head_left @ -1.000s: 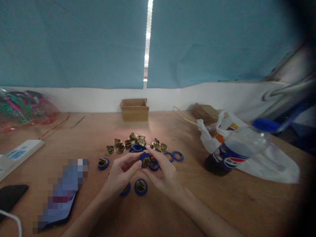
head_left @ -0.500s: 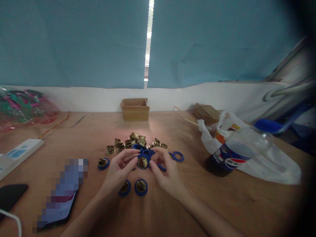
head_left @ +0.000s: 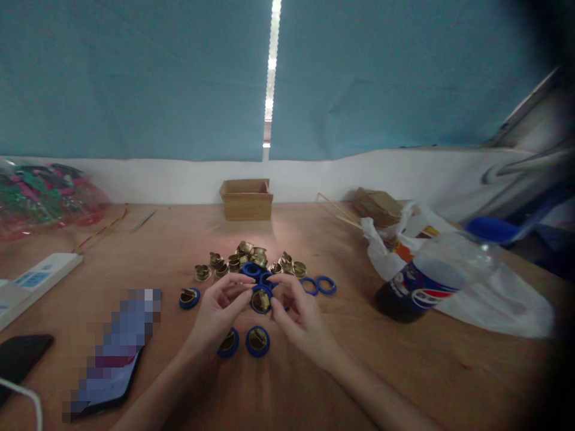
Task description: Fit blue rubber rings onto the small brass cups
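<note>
Between both hands is a round brass-coloured metal piece seated in a blue ring (head_left: 261, 299). My left hand (head_left: 220, 308) pinches its left edge with thumb and fingers. From the right, my right hand (head_left: 299, 314) closes its thumb and fingertips on the opposite edge. Nearer to me on the table lie two more blue-ringed brass pieces (head_left: 257, 342), one partly covered by my left hand. Another ringed piece (head_left: 189, 297) rests left of that hand. Just beyond my fingers sits a heap of brass pieces (head_left: 246, 254) with loose blue rings (head_left: 326, 285) beside it.
A small open cardboard box (head_left: 247, 209) stands at the back. To the right, a cola bottle (head_left: 420, 290) lies against a white plastic bag (head_left: 507, 308). On the left are a phone (head_left: 119, 359), a white power strip (head_left: 38, 278), a dark flat object (head_left: 22, 356) and bagged coloured items (head_left: 45, 194).
My right fingertips have shifted slightly left and closer around the blue-ringed brass piece. The left hand keeps its hold. The whole view has moved slightly.
</note>
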`<state>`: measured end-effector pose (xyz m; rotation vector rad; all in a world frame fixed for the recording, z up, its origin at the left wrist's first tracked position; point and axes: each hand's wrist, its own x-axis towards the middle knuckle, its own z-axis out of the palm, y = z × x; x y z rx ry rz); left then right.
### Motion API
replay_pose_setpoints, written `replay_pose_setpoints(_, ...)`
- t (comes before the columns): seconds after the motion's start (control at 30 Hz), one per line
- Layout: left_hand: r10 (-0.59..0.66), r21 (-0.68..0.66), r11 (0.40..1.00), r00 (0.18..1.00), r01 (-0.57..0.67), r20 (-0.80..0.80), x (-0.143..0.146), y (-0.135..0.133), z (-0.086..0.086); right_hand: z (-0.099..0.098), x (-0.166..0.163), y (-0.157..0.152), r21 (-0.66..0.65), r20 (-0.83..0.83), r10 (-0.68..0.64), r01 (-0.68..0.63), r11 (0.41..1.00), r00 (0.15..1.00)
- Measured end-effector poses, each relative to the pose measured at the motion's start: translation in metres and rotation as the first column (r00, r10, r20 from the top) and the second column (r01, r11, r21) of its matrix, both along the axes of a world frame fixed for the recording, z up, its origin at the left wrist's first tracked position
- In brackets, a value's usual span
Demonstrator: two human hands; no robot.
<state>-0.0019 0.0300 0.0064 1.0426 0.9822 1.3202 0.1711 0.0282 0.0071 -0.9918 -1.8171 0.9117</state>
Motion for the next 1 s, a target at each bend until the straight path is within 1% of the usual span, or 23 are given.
replay_pose_setpoints(0.23,-0.023,-0.038,0.999,0.999,0.025,0.034,-0.0018,0.0005,-0.0024,-0.0039,0.0015,0.0011,-0.024,-0.031,-0.014,0.013,1.0,0.999)
replay_pose_setpoints(0.4,0.014,-0.05,0.999,0.998,-0.011,0.059,-0.0013,0.0009,-0.0024,-0.001,0.001,0.003,-0.074,-0.056,-0.026,0.021,0.997,0.998)
replay_pose_setpoints(0.47,0.025,-0.058,0.998,0.997,-0.021,0.071,-0.0002,0.0007,-0.0032,-0.0006,-0.0001,0.0039,-0.112,-0.108,-0.018,0.006,0.994,0.994)
replay_pose_setpoints(0.57,0.031,-0.067,0.997,0.995,-0.024,0.095,0.0017,-0.0002,-0.0042,-0.0002,-0.0017,0.0043,-0.182,-0.199,0.035,-0.072,0.981,0.979)
replay_pose_setpoints(0.63,0.016,-0.079,0.997,0.994,-0.007,0.109,0.0027,-0.0009,-0.0045,0.0008,-0.0026,0.0034,-0.228,-0.249,0.073,-0.132,0.965,0.966)
replay_pose_setpoints(0.7,-0.009,-0.091,0.996,0.993,0.02,0.116,0.0032,-0.0013,-0.0046,0.0019,-0.0036,0.0022,-0.255,-0.279,0.088,-0.163,0.953,0.956)
replay_pose_setpoints(0.83,-0.057,-0.102,0.992,0.992,0.069,0.113,0.0028,-0.0005,-0.0053,0.0025,-0.0057,0.0023,-0.292,-0.355,0.071,-0.182,0.939,0.932)
replay_pose_setpoints(0.9,-0.085,-0.087,0.992,0.991,0.094,0.104,0.0023,0.0003,-0.0063,0.0015,-0.0062,0.0039,-0.317,-0.4,0.045,-0.184,0.931,0.915)
replay_pose_setpoints(1.0,-0.116,-0.054,0.991,0.989,0.121,0.092,0.0021,0.001,-0.0084,-0.0002,-0.0061,0.0064,-0.342,-0.416,0.012,-0.169,0.924,0.909)
